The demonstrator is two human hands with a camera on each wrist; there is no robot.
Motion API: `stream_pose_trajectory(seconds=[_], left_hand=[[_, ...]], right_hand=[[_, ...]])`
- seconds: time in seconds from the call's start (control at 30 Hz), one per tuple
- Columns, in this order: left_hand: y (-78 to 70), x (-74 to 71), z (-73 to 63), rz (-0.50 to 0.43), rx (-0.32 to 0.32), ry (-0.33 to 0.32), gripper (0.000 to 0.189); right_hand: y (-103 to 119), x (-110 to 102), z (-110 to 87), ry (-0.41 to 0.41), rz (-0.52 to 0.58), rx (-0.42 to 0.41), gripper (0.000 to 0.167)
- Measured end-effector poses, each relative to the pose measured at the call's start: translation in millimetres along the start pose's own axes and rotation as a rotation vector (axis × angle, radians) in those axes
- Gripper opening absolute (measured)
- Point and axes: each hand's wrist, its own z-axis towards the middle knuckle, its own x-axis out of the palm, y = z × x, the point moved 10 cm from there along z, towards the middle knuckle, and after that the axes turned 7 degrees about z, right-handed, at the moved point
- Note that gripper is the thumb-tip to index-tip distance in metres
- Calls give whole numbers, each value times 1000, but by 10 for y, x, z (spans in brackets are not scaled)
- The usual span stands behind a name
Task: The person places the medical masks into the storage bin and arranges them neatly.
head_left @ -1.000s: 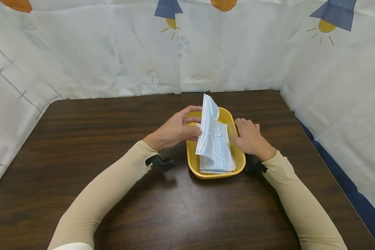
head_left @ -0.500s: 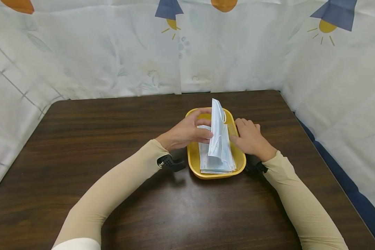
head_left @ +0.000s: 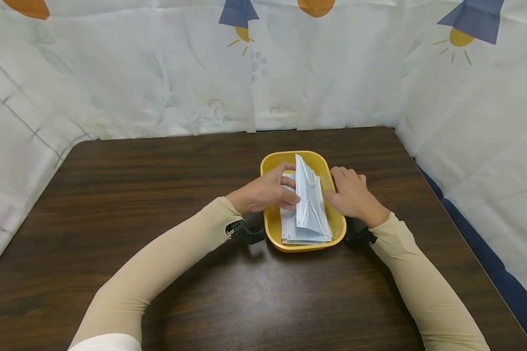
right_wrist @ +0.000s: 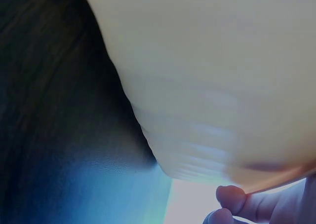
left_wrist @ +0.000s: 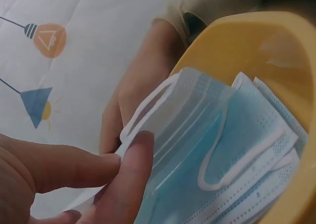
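My left hand (head_left: 268,191) pinches the edge of a light blue disposable face mask (head_left: 308,204) between thumb and fingers. That mask stands tilted above a stack of face masks (head_left: 292,229) inside a yellow plastic basin (head_left: 298,247). In the left wrist view, white ear loops show on the held mask (left_wrist: 190,120) and across the stack beneath. My right hand (head_left: 355,196) grips the basin's right rim, its thumb over the inner side. The right wrist view is mostly filled by the basin's outer wall (right_wrist: 207,86), with fingertips (right_wrist: 231,197) at its edge.
The basin stands on a dark wood-grain table (head_left: 193,287), toward the back and right of centre. Behind and beside the table hang white patterned sheets (head_left: 167,73). Something dark blue (head_left: 474,234) lies beyond the right table edge.
My left hand has moved right and the pinched mask has come lower, over the stack in the basin. My right hand has stayed on the rim.
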Motion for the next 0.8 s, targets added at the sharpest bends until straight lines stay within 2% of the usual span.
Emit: stream_pose_trajectory(seconds=[0.3,0.53,0.67,0.8], left_hand=[[4,24,-91,55,-22,48,85],[42,69,-184,34,-30,85,78],[67,4,-278,51,-35,89,73],[64,-119,-387,61,-4,61,64]], right_hand=[[8,1,0,3,9,-7,25],[14,45,-31,23,15,5,27],[24,36,-24,26,22,1,26],[22,5,-37,29,30,3,28]])
